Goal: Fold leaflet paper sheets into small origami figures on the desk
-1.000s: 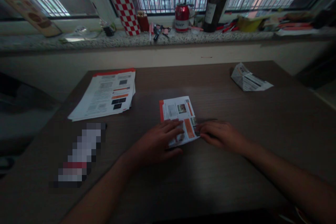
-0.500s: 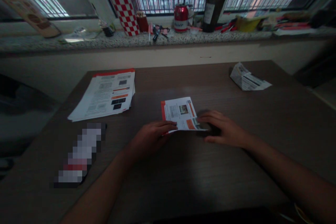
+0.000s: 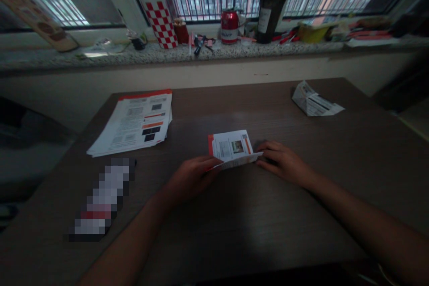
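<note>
A small printed sheet of paper [image 3: 228, 145], white with a red strip on its left, lies mid-table in front of me. Its near edge is raised and bent upward as a narrow flap. My left hand [image 3: 197, 170] pinches the flap's left end, with the fingertips partly over the paper. At the right end, my right hand [image 3: 284, 161] has the paper's corner between thumb and fingers. A folded paper shape [image 3: 315, 100] stands at the far right of the table.
A stack of printed sheets [image 3: 137, 123] lies at the table's back left, with a pixelated phone-like object [image 3: 102, 199] nearer me. Behind the brown table [image 3: 208, 232], the stone windowsill [image 3: 161, 57] carries a red can [image 3: 229, 27], a checkered bottle [image 3: 161, 24] and a dark pouch [image 3: 270, 15].
The paper's near edge, which lay nearly flat, is now lifted and bent up. My right thumb and fingers have closed on its right corner. My left hand has barely moved.
</note>
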### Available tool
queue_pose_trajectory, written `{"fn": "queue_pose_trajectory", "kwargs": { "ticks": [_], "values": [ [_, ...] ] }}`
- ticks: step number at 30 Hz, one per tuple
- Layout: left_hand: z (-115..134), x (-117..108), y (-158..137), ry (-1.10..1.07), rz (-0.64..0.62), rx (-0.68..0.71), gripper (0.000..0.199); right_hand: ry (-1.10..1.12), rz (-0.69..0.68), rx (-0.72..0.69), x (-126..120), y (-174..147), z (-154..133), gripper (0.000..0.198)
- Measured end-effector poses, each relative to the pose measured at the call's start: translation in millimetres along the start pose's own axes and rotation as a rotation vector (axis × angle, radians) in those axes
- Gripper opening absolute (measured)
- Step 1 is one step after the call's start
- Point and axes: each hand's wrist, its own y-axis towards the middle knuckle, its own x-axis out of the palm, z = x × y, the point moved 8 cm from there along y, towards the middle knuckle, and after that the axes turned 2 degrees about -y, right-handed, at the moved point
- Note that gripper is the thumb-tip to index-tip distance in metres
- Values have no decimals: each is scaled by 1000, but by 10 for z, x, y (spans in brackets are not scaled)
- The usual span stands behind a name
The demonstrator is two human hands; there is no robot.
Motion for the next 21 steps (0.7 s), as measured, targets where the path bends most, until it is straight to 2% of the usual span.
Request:
{"fn": "queue_pose_trajectory", "kwargs": {
  "ticks": [12,17,21],
  "values": [
    [-189,-33,99,-14,196,-140,22,61,61,113,60,23,53,13],
    [-253,-27,140,66,237,-143,28,90,74,163,73,24,83,16],
    [-312,7,180,112,206,-156,37,85,74,189,70,34,74,21]
  ]
}}
